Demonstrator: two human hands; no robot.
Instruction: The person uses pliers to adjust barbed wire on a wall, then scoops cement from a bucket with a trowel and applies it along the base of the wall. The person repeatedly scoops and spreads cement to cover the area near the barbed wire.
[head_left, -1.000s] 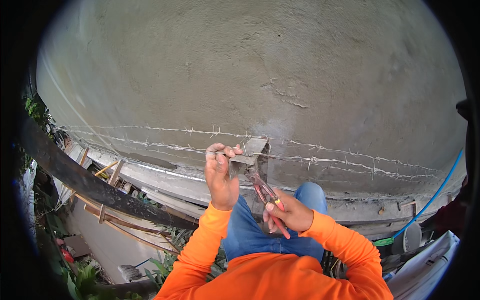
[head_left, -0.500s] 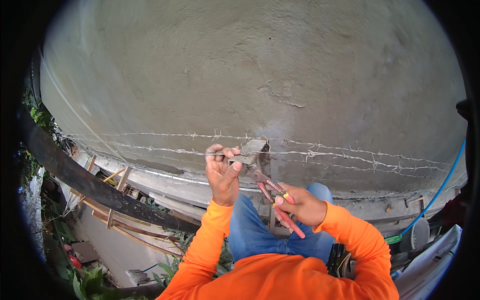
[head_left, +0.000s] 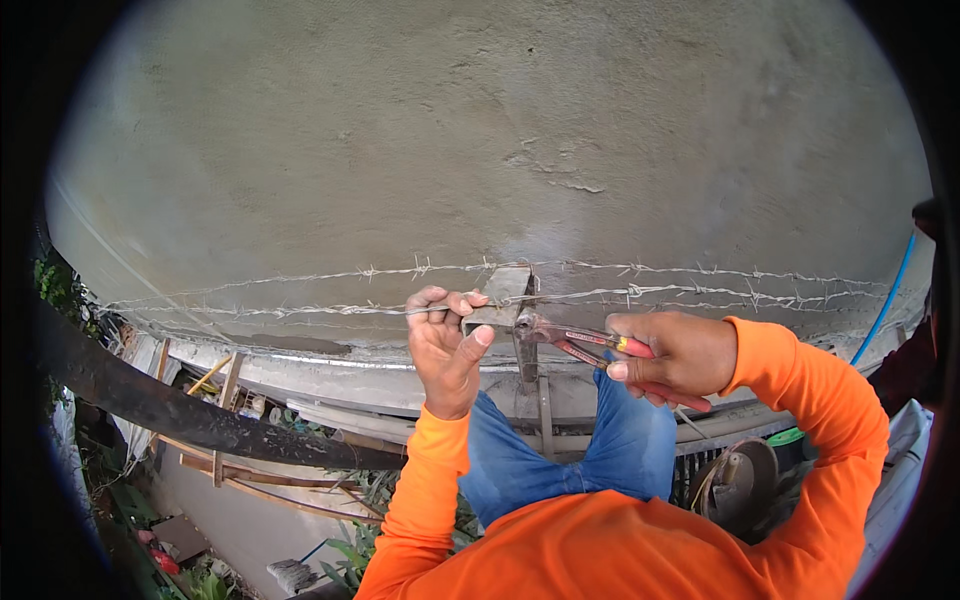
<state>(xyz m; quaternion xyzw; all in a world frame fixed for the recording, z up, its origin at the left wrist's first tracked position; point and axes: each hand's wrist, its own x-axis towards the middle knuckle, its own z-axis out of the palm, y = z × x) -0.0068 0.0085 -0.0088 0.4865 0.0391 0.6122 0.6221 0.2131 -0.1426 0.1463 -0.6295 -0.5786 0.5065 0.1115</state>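
Observation:
Strands of barbed wire (head_left: 700, 290) run side to side past the end of a grey metal post (head_left: 503, 285) in front of me. My left hand (head_left: 440, 360) is closed around one strand just left of the post, fingers curled over it and thumb pointing up. In my right hand (head_left: 682, 352) is a pair of pliers (head_left: 578, 334) with red and yellow handles, which are spread somewhat apart. Its jaws are at the right edge of the post, by the wire; whether they grip the wire I cannot tell.
A rough cement wall (head_left: 400, 150) rises behind the wires. A dark curved pipe (head_left: 200, 410) crosses the left side, above wooden battens (head_left: 280, 480) and plants. A bucket (head_left: 745, 480) is below my right arm, and a blue hose (head_left: 885, 300) hangs at far right.
My right hand has swung up and to the right, turning the pliers from a steep slant to nearly level, with the jaws still by the post. My left hand keeps its hold.

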